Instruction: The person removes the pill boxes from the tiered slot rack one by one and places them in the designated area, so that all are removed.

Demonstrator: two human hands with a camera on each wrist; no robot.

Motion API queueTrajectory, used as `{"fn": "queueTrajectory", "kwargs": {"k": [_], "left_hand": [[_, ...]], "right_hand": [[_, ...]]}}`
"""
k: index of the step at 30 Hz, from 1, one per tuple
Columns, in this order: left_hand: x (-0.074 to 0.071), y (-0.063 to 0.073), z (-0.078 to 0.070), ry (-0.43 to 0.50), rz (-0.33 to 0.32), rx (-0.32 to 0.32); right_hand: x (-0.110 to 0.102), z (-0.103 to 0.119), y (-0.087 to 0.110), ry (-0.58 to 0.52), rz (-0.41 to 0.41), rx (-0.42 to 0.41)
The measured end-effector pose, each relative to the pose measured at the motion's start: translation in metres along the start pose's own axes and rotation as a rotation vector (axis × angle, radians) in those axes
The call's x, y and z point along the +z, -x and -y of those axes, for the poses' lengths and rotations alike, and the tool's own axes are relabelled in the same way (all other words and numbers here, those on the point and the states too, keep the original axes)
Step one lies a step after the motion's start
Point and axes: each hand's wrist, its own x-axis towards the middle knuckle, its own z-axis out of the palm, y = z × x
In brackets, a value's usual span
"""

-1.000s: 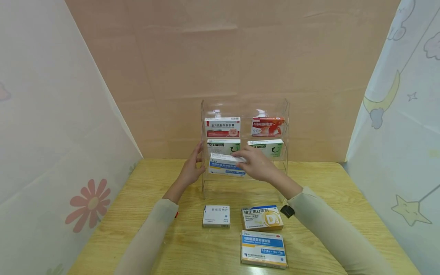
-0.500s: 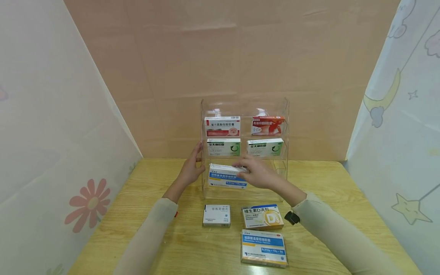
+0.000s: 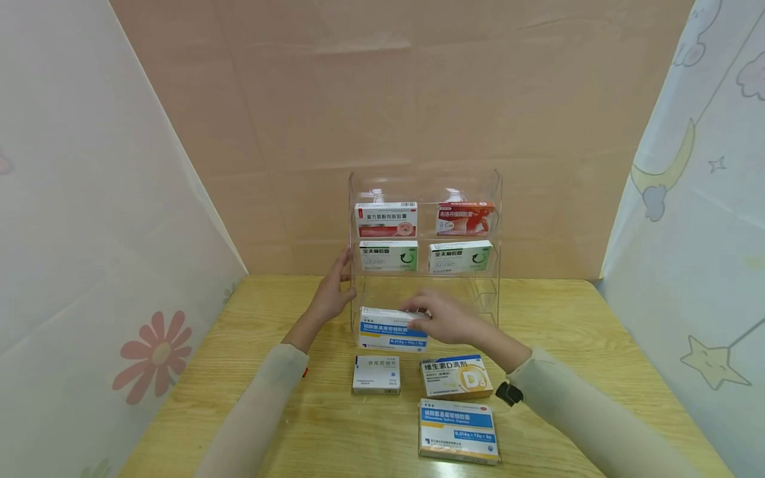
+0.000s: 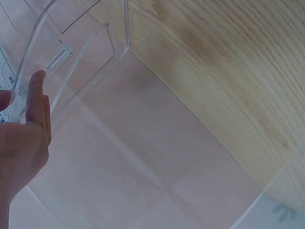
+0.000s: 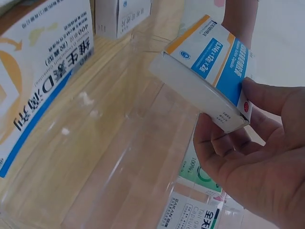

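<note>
In the head view my left hand (image 3: 330, 295) rests against the left side of a clear acrylic display rack (image 3: 457, 290). Its fingers lie straight along the side panel in the left wrist view, thumb near the front edge. My right hand (image 3: 445, 317) grips the right end of a white-and-blue medicine box (image 3: 391, 335) in front of the rack's lowest tier. The right wrist view shows the thumb on the printed face of this medicine box (image 5: 207, 62), with curled fingers behind it. The box's label faces forward in the head view.
Higher on the rack sit a white-and-red box (image 3: 387, 221), a red box (image 3: 466, 219) and two green-and-white boxes (image 3: 388, 257). On the wooden table (image 3: 197, 392) before it lie a small white box (image 3: 376, 375), a vitamin D box (image 3: 456, 376) and another white-and-blue box (image 3: 457, 431).
My right hand has lowered the white-and-blue medicine box from in front of the second-tier boxes to the level of the lowest tier. The left hand has stayed against the rack.
</note>
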Motion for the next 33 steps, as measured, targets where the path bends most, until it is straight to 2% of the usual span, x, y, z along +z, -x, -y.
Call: {"fn": "queueTrajectory", "kwargs": {"k": [8,16,29,33], "left_hand": [[-0.001,0.000,0.000,0.006,-0.001,0.011],[-0.001,0.000,0.000,0.002,0.000,0.016],[-0.002,0.002,-0.002,-0.009,0.000,0.018],[-0.002,0.002,-0.002,-0.008,0.001,0.029]], "right_hand": [[0.021,-0.007,0.002,-0.097,0.072,-0.015],[0.035,-0.004,0.005,-0.136,0.145,-0.086],[0.058,0.008,0.010,-0.182,0.272,-0.073],[0.066,0.010,0.012,-0.205,0.311,-0.046]]}}
